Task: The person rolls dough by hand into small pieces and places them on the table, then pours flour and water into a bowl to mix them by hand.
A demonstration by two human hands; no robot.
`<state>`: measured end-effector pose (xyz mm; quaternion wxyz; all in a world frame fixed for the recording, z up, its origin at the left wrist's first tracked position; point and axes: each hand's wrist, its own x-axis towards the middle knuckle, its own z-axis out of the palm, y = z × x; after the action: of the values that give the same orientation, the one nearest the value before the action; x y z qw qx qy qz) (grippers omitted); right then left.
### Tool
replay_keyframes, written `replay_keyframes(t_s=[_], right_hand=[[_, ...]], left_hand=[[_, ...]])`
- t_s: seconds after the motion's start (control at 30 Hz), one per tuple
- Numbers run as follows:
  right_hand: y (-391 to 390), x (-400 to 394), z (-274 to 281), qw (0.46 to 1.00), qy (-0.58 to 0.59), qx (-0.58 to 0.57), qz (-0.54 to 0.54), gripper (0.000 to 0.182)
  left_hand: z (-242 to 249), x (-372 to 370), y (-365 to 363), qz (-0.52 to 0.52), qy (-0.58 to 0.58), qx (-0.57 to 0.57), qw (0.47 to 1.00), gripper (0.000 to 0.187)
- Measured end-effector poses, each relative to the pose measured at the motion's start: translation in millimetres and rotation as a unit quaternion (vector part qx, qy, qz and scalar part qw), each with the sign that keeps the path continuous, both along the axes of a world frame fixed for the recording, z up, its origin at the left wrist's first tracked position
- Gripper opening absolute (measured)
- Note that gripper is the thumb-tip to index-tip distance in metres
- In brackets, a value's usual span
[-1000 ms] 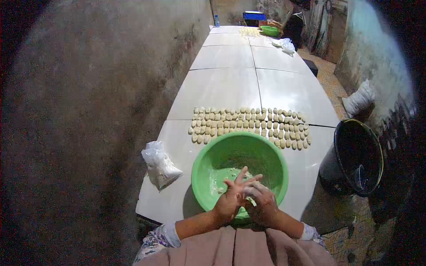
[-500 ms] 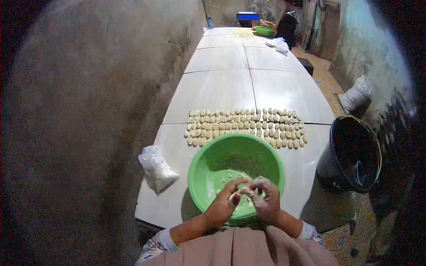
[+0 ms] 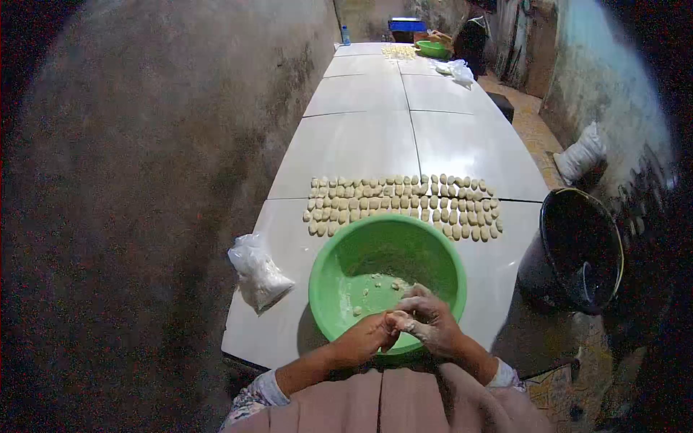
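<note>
A green basin stands at the near end of the white table, with small dough scraps and white powder on its inside. Over its near rim my left hand has its fingers closed, touching my right hand. My right hand, coated in white, has its thumb and fingertips against the left fingers. Whatever lies between the fingers is too small and hidden to make out. Beyond the basin, several rows of small oval dough pieces lie on the table.
A clear bag of white powder rests at the table's left edge. A dark bucket stands right of the table. At the far end are a second green basin, a white plastic bag and a person.
My left fingers have closed and moved against my right hand, which has tilted and shifted slightly. The whole view has shifted slightly.
</note>
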<state>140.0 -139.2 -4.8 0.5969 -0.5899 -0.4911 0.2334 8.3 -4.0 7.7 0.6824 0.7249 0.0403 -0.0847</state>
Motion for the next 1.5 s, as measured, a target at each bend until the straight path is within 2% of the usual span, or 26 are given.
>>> replay_keyframes(t_s=[0.07,0.13,0.2,0.23,0.27,0.33,0.37,0.4,0.47,0.5,0.53,0.6,0.67,0.7,0.73,0.77,0.83,0.9,0.97,1.0,1.07,1.1,1.2,1.27,1.33,1.5], right_hand=[[-4,3,-4,1.0,0.016,0.002,0.016,0.019],[-5,2,-2,1.0,-0.004,0.014,0.013,0.013],[-7,-2,-3,0.99,0.142,0.007,0.003,0.009],[-5,-1,-9,0.987,0.161,-0.002,0.012,0.008],[-6,2,-6,0.987,0.161,-0.001,0.012,0.008],[-5,5,3,0.998,0.057,0.004,0.039,0.008],[-4,2,-4,0.992,0.124,-0.002,0.035,0.015],[-5,-1,0,0.992,0.124,-0.002,0.034,0.015],[-5,-8,10,0.959,0.285,0.0,0.01,0.023],[-5,-5,4,0.974,0.224,-0.027,-0.017,0.028],[-5,-5,-3,0.974,0.224,-0.028,-0.017,0.028],[-6,-6,-11,0.995,0.083,-0.048,0.024,0.025],[-6,-9,-6,0.993,0.097,-0.074,0.009,0.02],[-5,-9,-13,0.993,0.097,-0.071,-0.009,0.018],[-6,-7,-16,0.993,0.098,-0.068,-0.027,0.016],[-7,-3,-15,0.999,0.05,-0.022,0.0,0.014],[-8,0,-23,0.998,0.056,0.002,0.022,0.019],[-6,0,-22,0.997,0.062,0.026,0.045,0.024],[-2,0,-7,0.992,-0.125,0.013,0.003,0.027],[-2,-2,-1,0.992,-0.125,0.014,0.003,0.027],[-2,-7,10,0.998,0.054,-0.004,-0.025,0.026],[-9,-5,9,0.961,0.257,-0.1,0.007,0.022],[-12,5,3,0.954,0.246,-0.157,0.062,0.022],[-10,3,5,0.946,0.281,-0.154,0.056,0.022],[-9,1,18,0.946,0.275,-0.161,0.059,0.017],[-8,-1,3,0.956,0.264,-0.068,0.109,0.012]], left_hand=[[16,-1,-10,0.037,0.051,-0.08,0.995,0.049],[9,-2,-6,0.021,0.052,-0.093,0.994,0.05],[7,-3,-3,0.006,0.055,-0.106,0.993,0.052],[9,-3,-3,-0.019,0.069,-0.112,0.991,0.054],[13,-2,-2,-0.042,0.083,-0.118,0.989,0.055],[28,0,-3,-0.051,0.091,-0.17,0.98,0.05],[26,0,-6,-0.016,0.065,-0.139,0.988,0.045],[24,-1,-8,0.019,0.038,-0.107,0.993,0.039],[17,0,-9,0.045,0.046,-0.107,0.992,0.034],[9,1,-11,0.073,0.027,-0.078,0.994,0.034],[-1,1,-13,0.1,0.008,-0.05,0.994,0.035],[-19,2,-12,0.112,0.004,-0.071,0.991,0.036],[-26,2,-10,0.069,-0.066,0.071,0.993,0.038],[-21,1,-12,0.056,-0.063,-0.002,0.996,0.042],[-13,0,-15,0.055,-0.063,-0.002,0.997,0.042],[-4,-1,-16,0.066,-0.021,-0.081,0.994,0.043],[-10,-2,-9,0.05,0.076,-0.197,0.976,0.044],[-1,-4,-9,0.037,0.079,-0.152,0.985,0.044],[12,3,-7,0.004,0.062,-0.037,0.997,0.045],[10,3,-8,0.003,0.062,-0.037,0.997,0.045],[-2,-1,-10,0.063,0.046,-0.02,0.997,0.044],[-3,-1,-12,0.079,0.043,-0.056,0.994,0.042],[1,-1,-15,0.101,0.004,0.022,0.995,0.044],[-4,0,-17,0.087,0.002,0.02,0.996,0.046],[-12,-1,-20,0.11,-0.07,0.127,0.983,0.043],[-9,-2,-15,0.084,-0.029,-0.003,0.996,0.036]])
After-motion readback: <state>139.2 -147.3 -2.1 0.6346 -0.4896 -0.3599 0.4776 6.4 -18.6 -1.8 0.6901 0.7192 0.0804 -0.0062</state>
